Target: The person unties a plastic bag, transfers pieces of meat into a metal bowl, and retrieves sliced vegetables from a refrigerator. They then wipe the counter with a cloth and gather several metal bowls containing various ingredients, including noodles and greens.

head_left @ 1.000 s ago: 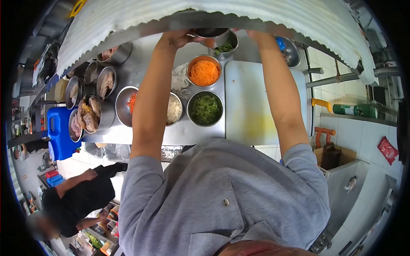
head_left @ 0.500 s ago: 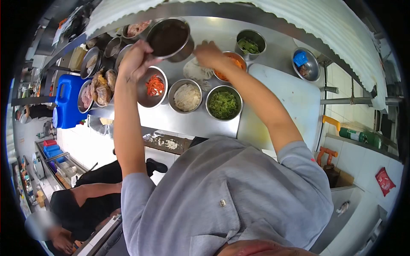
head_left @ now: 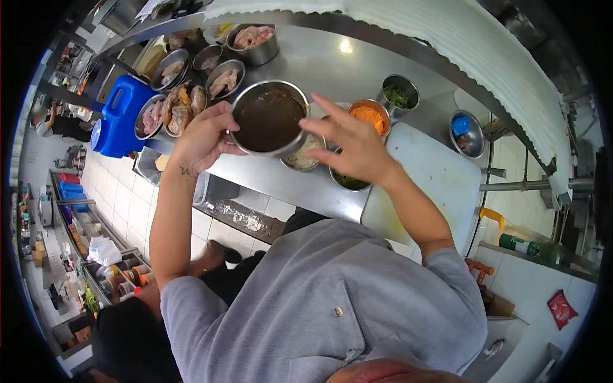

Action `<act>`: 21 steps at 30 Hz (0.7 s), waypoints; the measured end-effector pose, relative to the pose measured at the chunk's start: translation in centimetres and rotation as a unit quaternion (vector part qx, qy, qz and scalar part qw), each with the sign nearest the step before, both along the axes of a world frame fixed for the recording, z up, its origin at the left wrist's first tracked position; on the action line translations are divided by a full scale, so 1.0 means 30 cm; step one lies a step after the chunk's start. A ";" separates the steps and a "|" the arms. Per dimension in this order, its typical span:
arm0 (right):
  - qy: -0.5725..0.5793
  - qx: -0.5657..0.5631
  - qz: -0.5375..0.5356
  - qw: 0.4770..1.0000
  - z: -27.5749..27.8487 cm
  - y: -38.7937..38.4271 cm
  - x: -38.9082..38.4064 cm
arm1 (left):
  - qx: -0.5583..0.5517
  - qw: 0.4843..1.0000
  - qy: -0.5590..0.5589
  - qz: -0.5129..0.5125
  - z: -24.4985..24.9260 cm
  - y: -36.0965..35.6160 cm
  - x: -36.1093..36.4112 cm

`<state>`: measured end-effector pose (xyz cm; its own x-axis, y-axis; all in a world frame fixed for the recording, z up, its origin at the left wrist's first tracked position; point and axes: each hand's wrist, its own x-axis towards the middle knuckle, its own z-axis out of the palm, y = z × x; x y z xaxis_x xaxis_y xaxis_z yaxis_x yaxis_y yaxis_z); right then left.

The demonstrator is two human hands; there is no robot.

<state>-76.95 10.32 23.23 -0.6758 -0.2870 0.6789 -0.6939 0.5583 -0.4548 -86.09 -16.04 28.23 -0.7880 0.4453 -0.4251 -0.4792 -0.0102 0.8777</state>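
My left hand point(head_left: 205, 136) grips the left rim of a round metal pot point(head_left: 267, 152), thumb at the rim and fingers below. Dark brown liquid point(head_left: 269, 118) fills much of the pot, which is held over the counter. Beside its right rim is my right hand point(head_left: 353, 143), open with fingers spread, fingertips right at the rim. Behind that hand sit a bowl of shredded orange vegetable point(head_left: 370, 117) and a partly covered bowl of green shreds point(head_left: 350, 180). Pale slices point(head_left: 305, 155) lie in another bowl, half hidden by the pot.
Bowls of raw meat point(head_left: 225, 82) and a blue jug point(head_left: 121, 115) stand at the left. A white cutting board point(head_left: 434, 172) lies at right, near a pot of green leaves point(head_left: 397, 96) and a bowl with a blue packet point(head_left: 469, 137). Another person point(head_left: 137, 338) is at lower left.
The pot has come down and nearer me in my left hand, now over the nearer bowls. My right hand has left the cloth area and moved to the pot's right side, fingers spreading.
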 end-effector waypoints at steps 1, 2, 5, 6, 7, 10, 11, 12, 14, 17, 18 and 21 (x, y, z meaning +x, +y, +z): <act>0.005 0.002 -0.008 1.000 0.013 -0.011 0.034 | 0.007 1.000 -0.005 -0.019 0.017 0.011 0.013; 0.007 0.054 -0.039 0.998 0.027 -0.020 0.063 | 0.016 0.999 -0.008 -0.039 0.027 0.017 0.023; -0.003 0.138 -0.102 0.985 0.102 -0.018 0.145 | -0.011 0.997 0.013 -0.081 0.076 0.052 0.065; 0.032 0.111 -0.096 0.989 0.131 -0.016 0.159 | -0.009 0.996 0.010 -0.085 0.110 0.072 0.083; 0.067 0.083 -0.089 0.990 0.164 -0.013 0.168 | -0.008 0.996 0.006 -0.090 0.152 0.087 0.099; 0.073 0.041 -0.097 0.992 0.312 0.008 0.204 | 0.038 0.984 0.037 -0.171 0.273 0.082 0.116; 0.059 0.029 -0.100 0.993 0.356 0.017 0.223 | 0.060 0.979 0.046 -0.189 0.310 0.078 0.119; 0.084 0.015 -0.106 0.991 0.409 0.037 0.224 | 0.061 0.977 0.050 -0.198 0.339 0.079 0.121; 0.032 0.027 -0.133 0.990 0.529 0.080 0.224 | 0.205 0.953 0.082 -0.207 0.374 0.079 0.125; 0.033 -0.154 -0.100 0.983 0.603 0.113 0.113 | 0.219 0.945 0.158 -0.182 0.339 0.060 0.101; 0.003 -0.206 -0.099 0.974 0.642 0.118 0.083 | 0.211 0.946 0.171 -0.178 0.305 0.039 0.080; 0.018 -0.040 -0.272 0.961 0.748 0.173 -0.040 | 0.193 0.952 0.161 -0.174 0.195 -0.030 0.055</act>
<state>-78.15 15.52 45.66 -0.6867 0.1567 0.7099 -0.3252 0.8071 -0.4927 -84.45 -16.92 34.08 -0.6261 0.7774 0.0610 -0.2196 -0.2509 0.9428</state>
